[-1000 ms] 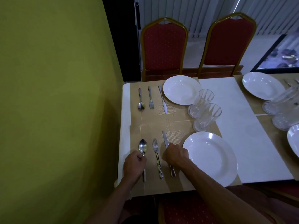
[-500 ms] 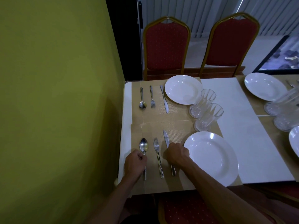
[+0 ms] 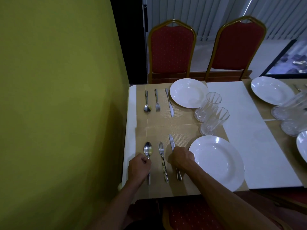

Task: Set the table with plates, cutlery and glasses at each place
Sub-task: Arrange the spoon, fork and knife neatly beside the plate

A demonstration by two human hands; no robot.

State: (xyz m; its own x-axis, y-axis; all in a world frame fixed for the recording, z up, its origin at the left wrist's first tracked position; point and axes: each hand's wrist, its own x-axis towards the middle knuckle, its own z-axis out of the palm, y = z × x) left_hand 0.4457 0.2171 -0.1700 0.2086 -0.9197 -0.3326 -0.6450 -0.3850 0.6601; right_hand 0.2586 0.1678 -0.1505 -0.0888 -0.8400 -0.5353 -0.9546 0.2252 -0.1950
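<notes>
At the near place a spoon (image 3: pixel 148 151), a fork (image 3: pixel 162 159) and a knife (image 3: pixel 171 142) lie side by side on a tan placemat (image 3: pixel 182 133), left of a white plate (image 3: pixel 217 161). My left hand (image 3: pixel 138 167) grips the spoon's handle. My right hand (image 3: pixel 181 158) grips the middle of the knife; its handle end shows below my wrist. Two clear glasses (image 3: pixel 214 121) stand above the plate. The far place has its own spoon (image 3: pixel 147 101), fork (image 3: pixel 157 100), knife (image 3: pixel 169 102) and plate (image 3: pixel 188 94).
A green wall (image 3: pixel 58 97) runs close along the table's left edge. Two red chairs (image 3: pixel 172 50) stand behind the far side. More plates (image 3: pixel 270 90) and glasses (image 3: pixel 289 107) sit at the right. A red seat (image 3: pixel 187 216) is below the near edge.
Both hands stay on the spoon and the knife; nothing has visibly moved on the table. Only the camera shifted slightly.
</notes>
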